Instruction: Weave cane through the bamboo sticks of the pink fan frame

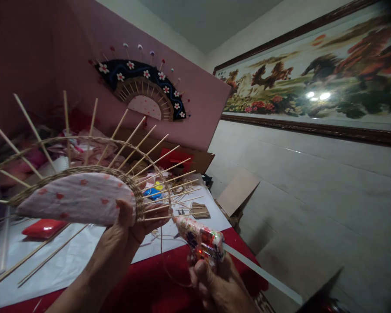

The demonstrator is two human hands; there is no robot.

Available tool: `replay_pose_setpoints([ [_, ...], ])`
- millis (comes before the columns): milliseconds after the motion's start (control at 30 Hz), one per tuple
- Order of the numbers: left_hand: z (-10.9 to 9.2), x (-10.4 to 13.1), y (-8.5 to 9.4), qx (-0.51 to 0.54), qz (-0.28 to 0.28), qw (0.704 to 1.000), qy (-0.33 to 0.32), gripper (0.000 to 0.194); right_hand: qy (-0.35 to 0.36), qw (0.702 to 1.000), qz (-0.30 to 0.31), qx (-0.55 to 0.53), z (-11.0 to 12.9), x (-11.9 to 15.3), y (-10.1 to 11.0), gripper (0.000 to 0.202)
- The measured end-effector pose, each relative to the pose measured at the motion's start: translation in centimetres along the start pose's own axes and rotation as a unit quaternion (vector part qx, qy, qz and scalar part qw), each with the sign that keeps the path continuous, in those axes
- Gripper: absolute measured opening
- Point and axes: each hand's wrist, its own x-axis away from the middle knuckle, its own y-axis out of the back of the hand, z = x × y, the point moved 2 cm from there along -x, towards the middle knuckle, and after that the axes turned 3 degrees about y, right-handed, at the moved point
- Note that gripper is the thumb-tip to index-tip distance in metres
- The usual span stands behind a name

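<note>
My left hand [127, 221] grips a half-round woven fan frame [81, 195] at its lower right, thumb on the pink patterned cloth and fingers behind. Thin wooden sticks [146, 141] spread out from its braided rim, with a twine [133, 148] arc running across them. In my right hand [215, 278] is a glue gun [198, 234] with a floral pattern and a small red light. Its nozzle is at the end of the twine by the lowest right stick; whether they touch I cannot tell. A long translucent glue stick [263, 271] sticks out of its back.
A finished-looking decorated fan [146, 84] hangs on the pink board behind. On the white-covered table [211, 221] lie a red packet [44, 228], loose sticks [52, 252], a blue and yellow item [154, 190] and a cardboard piece [200, 210]. A framed horse picture [280, 82] hangs at right.
</note>
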Motion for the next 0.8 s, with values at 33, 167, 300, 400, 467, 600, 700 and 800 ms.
replay_pose_setpoints([
  [33, 0.0, 0.0, 0.0, -0.003, 0.001, 1.0, -0.001, 0.057, -0.001, 1.0, 0.0, 0.0, 0.0, 0.0, 0.0, 0.065],
  [167, 0.1, -0.2, 0.2, -0.002, -0.004, 1.0, -0.008, 0.056, 0.004, 1.0, -0.002, 0.013, -0.1, 0.0, 0.1, 0.067],
  [300, -0.1, -0.5, 0.2, -0.011, 0.006, 1.0, -0.016, 0.056, 0.005, 0.999, -0.003, 0.036, 0.0, 0.0, 0.1, 0.069],
  [400, -0.2, -0.4, 0.1, -0.013, 0.014, 1.0, -0.014, 0.058, 0.007, 0.998, 0.001, 0.056, 0.2, 0.0, 0.1, 0.071],
  [467, -0.1, -0.2, 0.0, -0.009, 0.013, 1.0, -0.014, 0.057, 0.013, 0.998, 0.005, 0.067, 0.3, 0.0, 0.0, 0.072],
  [600, 0.3, 0.0, 0.4, -0.012, -0.018, 1.0, 0.001, 0.057, 0.038, 0.998, 0.003, 0.049, 0.6, 0.1, -0.1, 0.069],
  [700, 0.6, -0.2, 1.0, -0.01, -0.026, 0.999, 0.019, 0.059, 0.041, 0.999, -0.015, 0.025, 0.8, 0.2, -0.2, 0.065],
  [800, 0.6, -0.6, 1.4, 0.003, -0.017, 0.999, 0.029, 0.062, 0.045, 0.998, -0.038, 0.03, 0.9, 0.2, 0.0, 0.064],
])
